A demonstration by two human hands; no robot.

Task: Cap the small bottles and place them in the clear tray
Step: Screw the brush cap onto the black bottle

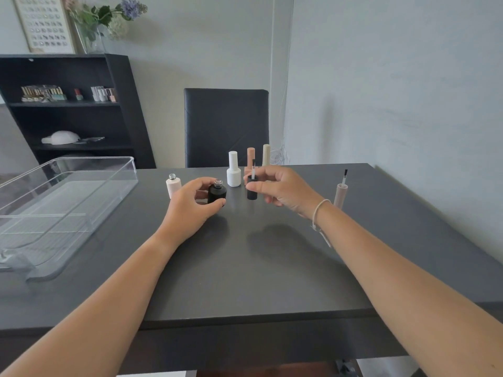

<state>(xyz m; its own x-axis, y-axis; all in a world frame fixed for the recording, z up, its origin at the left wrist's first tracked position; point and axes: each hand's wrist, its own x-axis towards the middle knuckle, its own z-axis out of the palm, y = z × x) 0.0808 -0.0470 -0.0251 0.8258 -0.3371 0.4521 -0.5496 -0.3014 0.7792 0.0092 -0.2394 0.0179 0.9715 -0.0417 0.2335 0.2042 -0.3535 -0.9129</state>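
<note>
1. Head view: a dark table [272, 268] fills most of the scene, with a black chair [226, 126] pushed in at its far side and a dark shelf [68, 118] against the wall to the left.
2. A clear tray [68, 202] sits on the table's left part, well apart from the bottles.
3. The left hand [190, 205] curls round a black bottle [217, 194] standing uncapped on the table, thumb in front and fingers behind.
4. The right hand [280, 189] pinches a black cap [252, 189] between thumb and fingertips, its brush pointing up, just right of the black bottle.
5. A white bottle [233, 170], capped, stands just behind both.
6. A pink bottle [173, 186], uncapped, stands just left of the left hand.
7. A pink cap [250, 159] and a cream cap [266, 155] rise behind the right hand; what is under them is hidden.
8. A beige cap [340, 194] stands brush-up beside the right wrist.
</note>
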